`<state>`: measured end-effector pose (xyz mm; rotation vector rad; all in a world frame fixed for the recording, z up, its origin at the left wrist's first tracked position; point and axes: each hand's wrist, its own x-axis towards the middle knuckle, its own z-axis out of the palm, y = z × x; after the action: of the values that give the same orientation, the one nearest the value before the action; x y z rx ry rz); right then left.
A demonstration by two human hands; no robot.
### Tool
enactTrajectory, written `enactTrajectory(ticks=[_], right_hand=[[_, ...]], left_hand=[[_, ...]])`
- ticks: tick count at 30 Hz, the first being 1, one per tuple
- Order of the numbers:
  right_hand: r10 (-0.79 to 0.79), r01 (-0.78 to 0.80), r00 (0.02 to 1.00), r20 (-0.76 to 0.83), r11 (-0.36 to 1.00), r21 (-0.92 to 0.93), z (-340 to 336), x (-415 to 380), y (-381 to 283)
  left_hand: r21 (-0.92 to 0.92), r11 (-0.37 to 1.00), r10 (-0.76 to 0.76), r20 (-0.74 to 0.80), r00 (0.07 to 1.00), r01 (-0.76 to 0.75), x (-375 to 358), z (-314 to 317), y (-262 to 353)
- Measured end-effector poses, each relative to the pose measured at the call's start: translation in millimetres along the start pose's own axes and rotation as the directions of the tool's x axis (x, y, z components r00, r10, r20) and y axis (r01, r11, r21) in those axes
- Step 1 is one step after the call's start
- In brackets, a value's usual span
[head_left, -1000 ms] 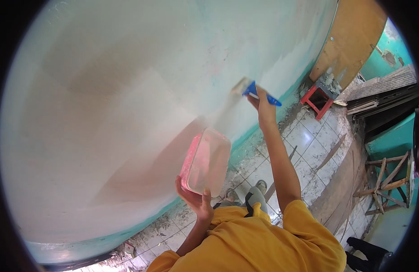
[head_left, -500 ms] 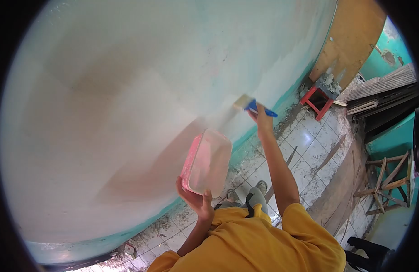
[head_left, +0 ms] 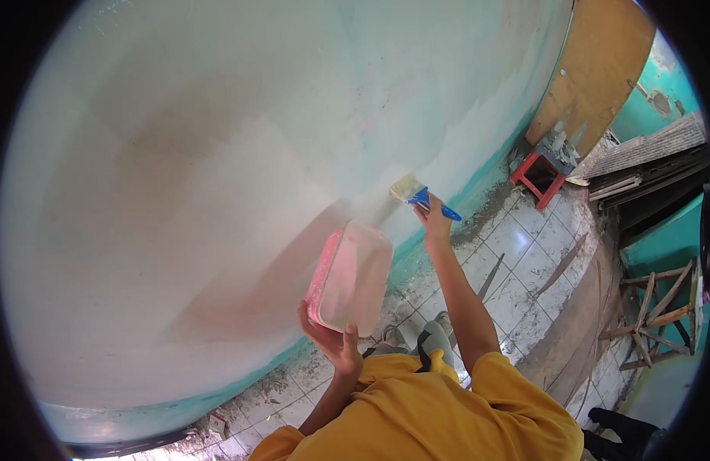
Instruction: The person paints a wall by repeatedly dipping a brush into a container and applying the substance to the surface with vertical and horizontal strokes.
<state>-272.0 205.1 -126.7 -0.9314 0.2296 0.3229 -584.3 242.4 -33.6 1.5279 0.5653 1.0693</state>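
Note:
My right hand (head_left: 437, 220) is closed round the blue handle of a paintbrush (head_left: 408, 188). The brush's pale, wide bristles point up and left, right at the wall (head_left: 255, 177). White paint covers most of this wall in uneven patches, with turquoise showing through along its lower edge. Lower down, my left hand (head_left: 335, 342) grips the near end of a pink plastic tub (head_left: 351, 273), thumb on one side and fingers on the other. The tub is tilted, its inside smeared whitish. Shadows of the tub and my arm fall on the wall.
Dusty white floor tiles (head_left: 516, 238) run along the wall, strewn with debris. A red stool (head_left: 541, 180) with rubble on it stands by an orange-brown board (head_left: 593, 69). Stacked planks (head_left: 647, 165) and a wooden frame (head_left: 658, 311) are on the right.
The paintbrush in my right hand has moved slightly left and down along the wall, its handle now tilted more steeply. My left hand and the tub have stayed almost still.

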Motion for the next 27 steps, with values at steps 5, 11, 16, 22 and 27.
enactTrajectory(ticks=[5, 11, 16, 22, 27], right_hand=[[-0.172, 0.178, 0.982, 0.077, 0.981, -0.080, 82, -35, -82], [-0.338, 0.323, 0.933, 0.123, 0.938, 0.125, 62, -32, -59], [-0.104, 0.106, 0.994, -0.029, 0.991, 0.087, 7, -4, 27], [-0.210, 0.216, 0.976, 0.050, 0.964, -0.158, 2, -49, -44], [-0.395, 0.467, 0.873, 0.286, 0.845, -0.261, 24, -148, -129]], left_hand=[[-0.009, 1.000, 0.011, 0.007, 1.000, -0.011, 3, -4, -11], [-0.003, 0.998, 0.059, -0.034, 0.998, -0.059, 16, 2, 0], [-0.025, 0.997, 0.077, -0.022, 0.997, -0.078, 16, 6, 3], [-0.072, 0.993, 0.096, 0.013, 0.995, -0.095, 17, 7, -6], [-0.122, 0.989, 0.087, 0.016, 0.996, -0.084, 20, 11, -2]])
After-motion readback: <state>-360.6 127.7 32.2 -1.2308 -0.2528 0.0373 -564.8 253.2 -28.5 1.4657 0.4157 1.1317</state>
